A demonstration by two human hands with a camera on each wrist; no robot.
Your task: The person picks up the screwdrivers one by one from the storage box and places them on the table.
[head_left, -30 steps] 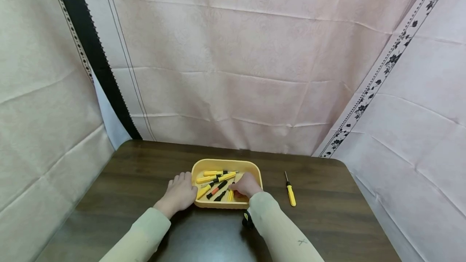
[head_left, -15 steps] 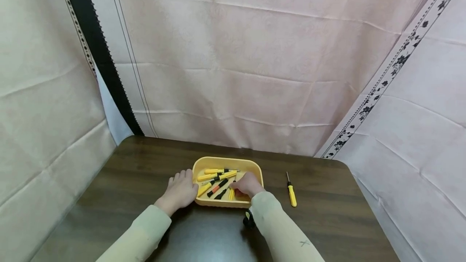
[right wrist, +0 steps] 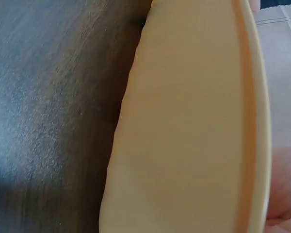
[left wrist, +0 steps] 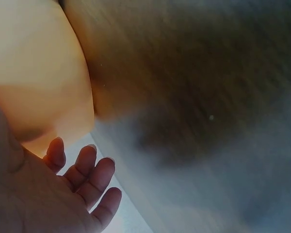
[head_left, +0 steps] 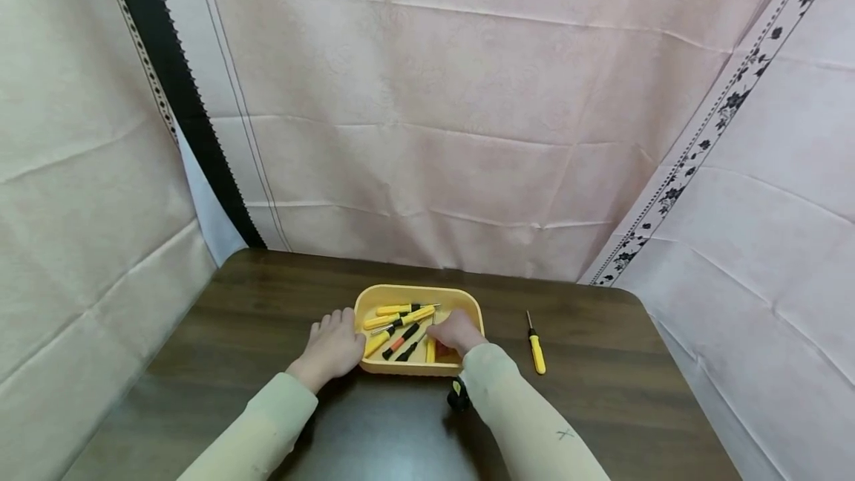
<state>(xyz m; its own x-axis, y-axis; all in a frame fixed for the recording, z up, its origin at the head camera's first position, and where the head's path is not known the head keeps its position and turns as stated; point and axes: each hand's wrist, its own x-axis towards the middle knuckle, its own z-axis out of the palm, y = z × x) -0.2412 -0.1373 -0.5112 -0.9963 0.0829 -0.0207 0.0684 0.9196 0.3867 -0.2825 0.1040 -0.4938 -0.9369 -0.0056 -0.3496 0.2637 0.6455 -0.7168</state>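
Observation:
A yellow tray (head_left: 417, 369) holds several screwdrivers, most with yellow handles. My left hand (head_left: 332, 345) rests against its left end, thumb at the rim; the left wrist view shows the fingers (left wrist: 98, 179) extended and loose, beside the tray wall (left wrist: 43, 68). Reaching into the right half, my right hand (head_left: 457, 331) pinches the middle of a yellow-handled screwdriver (head_left: 430, 349). That handle points toward me, and its thin shaft shows beyond the fingers. A black-handled screwdriver (head_left: 406, 355) lies just left of it. In the right wrist view the tray wall (right wrist: 184, 116) hides most of the hand.
On the dark wooden table (head_left: 267, 303), a separate yellow screwdriver (head_left: 536, 352) lies right of the tray, tip pointing away. A small black object (head_left: 458, 396) shows beside the right cuff. Pale cloth (head_left: 414, 95) hangs behind the table.
My right hand has shifted slightly away from me and to the right inside the tray, and the screwdriver's yellow handle shows more. The left hand stays at the tray's left end.

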